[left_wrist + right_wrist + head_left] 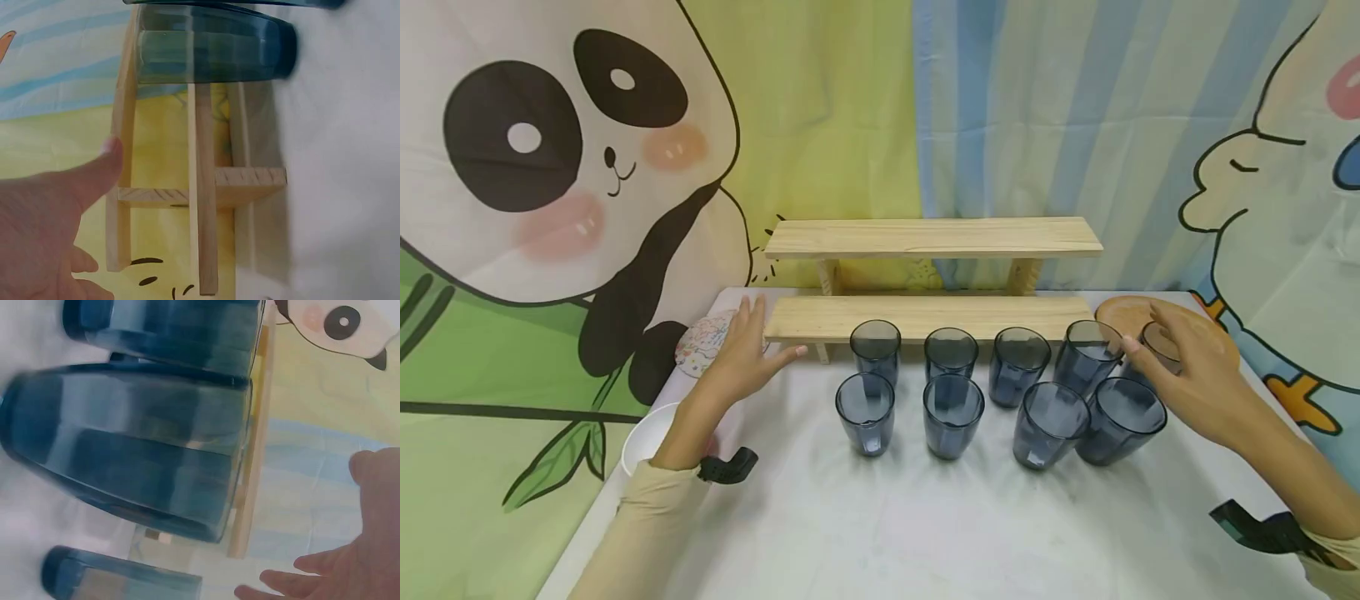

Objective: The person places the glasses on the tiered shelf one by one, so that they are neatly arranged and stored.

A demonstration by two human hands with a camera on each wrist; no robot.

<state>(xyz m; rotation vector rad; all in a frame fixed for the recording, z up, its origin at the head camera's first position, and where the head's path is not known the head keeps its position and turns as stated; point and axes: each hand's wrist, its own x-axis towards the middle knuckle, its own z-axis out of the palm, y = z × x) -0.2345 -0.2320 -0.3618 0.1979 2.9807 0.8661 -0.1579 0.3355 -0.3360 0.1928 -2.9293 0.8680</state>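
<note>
Left hand (pixel 739 364) near wooden shelf (pixel 934 239), right hand (pixel 1201 385) beside nine glasses (pixel 952 421) on counter (pixel 925 533); both empty, fingers extended.

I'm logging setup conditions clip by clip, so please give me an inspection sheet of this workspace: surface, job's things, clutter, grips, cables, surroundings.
Surface: smooth-looking white tabletop.
Job's things: nine transparent blue-grey drinking glasses, mouths up, five behind and four in front; two-tier pale wooden shelf behind them.
Clutter: round tan wooden board, right rear; white rounded dish, left, partly hidden; colourful patterned round item, left rear, use unclear.
Grips: bare-handed left grip by the shelf's left end, bare-handed right grip by the rightmost glasses; fingers extended, neither holding anything.
Cables: nothing seen.
Surroundings: cartoon-printed cloth backdrop with a panda.
</note>
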